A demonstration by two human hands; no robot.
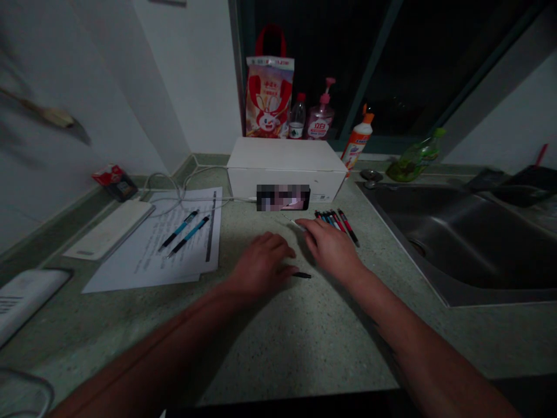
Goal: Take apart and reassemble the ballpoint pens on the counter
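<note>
My left hand (261, 264) rests palm down on the speckled green countertop (304, 331), holding nothing I can see. A short black pen-like piece (302, 274) lies just beyond its little-finger side. My right hand (331, 247) lies palm down beside a bundle of several red and blue mechanical pencils (336, 223). A slim white item (298, 225) pokes out under its fingertips, and I cannot tell whether it is gripped. Two blue mechanical pencils (185, 233) lie on a stack of printed papers (152, 244) left of my hands.
A white box (282, 162) stands behind my hands, with a pixelated phone (282, 197) against its front. A steel sink (456, 244) is sunk into the counter at right. Bottles and a printed bag stand along the window. A white cable crosses the papers.
</note>
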